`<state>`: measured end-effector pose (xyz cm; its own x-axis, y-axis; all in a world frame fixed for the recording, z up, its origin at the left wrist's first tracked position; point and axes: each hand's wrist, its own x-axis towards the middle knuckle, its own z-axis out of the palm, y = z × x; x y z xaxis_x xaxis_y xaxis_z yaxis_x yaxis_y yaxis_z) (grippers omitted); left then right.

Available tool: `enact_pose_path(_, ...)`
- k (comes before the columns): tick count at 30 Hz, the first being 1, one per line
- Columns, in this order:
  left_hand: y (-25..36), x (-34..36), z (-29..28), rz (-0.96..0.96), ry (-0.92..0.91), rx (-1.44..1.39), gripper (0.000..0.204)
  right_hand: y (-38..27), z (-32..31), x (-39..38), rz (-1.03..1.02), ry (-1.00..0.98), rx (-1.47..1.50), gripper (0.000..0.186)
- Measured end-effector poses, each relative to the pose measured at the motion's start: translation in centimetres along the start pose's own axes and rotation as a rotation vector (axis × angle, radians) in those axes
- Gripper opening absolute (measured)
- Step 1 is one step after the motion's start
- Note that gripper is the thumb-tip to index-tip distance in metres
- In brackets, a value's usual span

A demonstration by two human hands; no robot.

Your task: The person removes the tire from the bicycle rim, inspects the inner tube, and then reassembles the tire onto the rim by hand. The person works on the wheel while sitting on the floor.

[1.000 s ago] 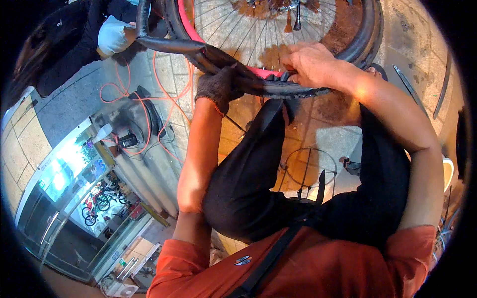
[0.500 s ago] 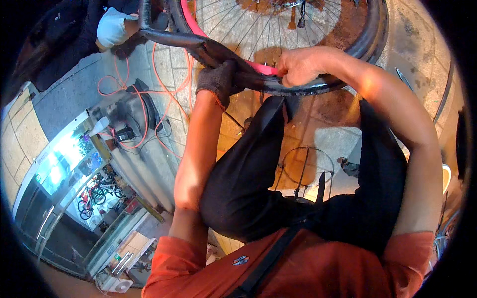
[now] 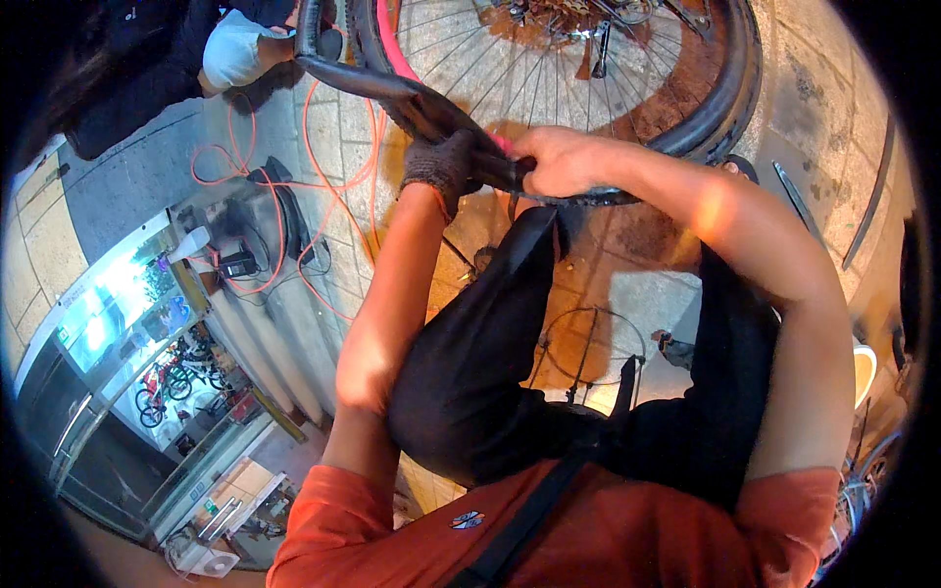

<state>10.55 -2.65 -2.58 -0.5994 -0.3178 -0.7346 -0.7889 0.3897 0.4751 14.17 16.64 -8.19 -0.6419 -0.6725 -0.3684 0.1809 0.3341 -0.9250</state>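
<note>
A bicycle wheel [image 3: 534,93] with thin spokes stands before my knees, its black tyre [image 3: 737,93] around the rim. A pink rim strip [image 3: 394,49] shows on the left side. A black inner tube [image 3: 358,80] hangs out of the tyre there. My left hand [image 3: 438,169], in a dark knitted glove, is wrapped round the tube at the near left of the wheel. Close beside it, my bare right hand [image 3: 564,162] has its fingers curled onto the tube and tyre by the rim. Its fingertips are partly hidden.
An orange hose [image 3: 338,186] loops over the paving at left, near a dark case [image 3: 260,220]. At upper left, a person in dark clothing [image 3: 127,78] is close by. A wire-framed stand [image 3: 593,343] is between my legs. A long thin tool [image 3: 794,196] rests at right.
My right hand has slid left along the rim, off the pink strip and closer to my gloved left hand. The left hand keeps its grip; the view has shifted slightly.
</note>
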Motion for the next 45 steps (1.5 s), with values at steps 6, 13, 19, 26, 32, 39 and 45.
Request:
enact_pose_path(6,-0.1,0.6,0.1,-0.052,-0.011,0.066,0.038,-2.8,-1.0,2.6,0.127,-0.096,-0.063,0.032)
enact_pose_path(13,-1.3,1.1,0.1,-0.021,-0.022,-0.036,0.035,6.2,-3.6,0.2,0.152,0.004,0.118,0.03)
enact_pose_path(19,-2.4,2.2,0.5,-0.04,-0.015,0.004,0.034,6.2,-1.0,0.7,0.18,0.248,-0.147,0.03)
enact_pose_path(26,-3.5,3.1,0.3,-0.042,0.023,0.032,0.031,7.3,0.5,2.4,0.152,0.237,-0.106,0.026)
enact_pose_path(32,-7.1,6.3,-0.1,0.138,0.081,-0.016,0.027,6.9,0.7,3.9,0.096,0.147,-0.293,0.023)
enact_pose_path(39,-7.1,6.2,-0.2,0.29,0.05,-0.103,0.038,7.3,0.2,2.1,0.014,0.156,-0.141,0.025)
enact_pose_path(45,-7.0,7.5,-1.5,0.252,-0.007,0.002,0.036,9.4,-1.4,-6.4,-0.086,0.208,-0.409,0.033)
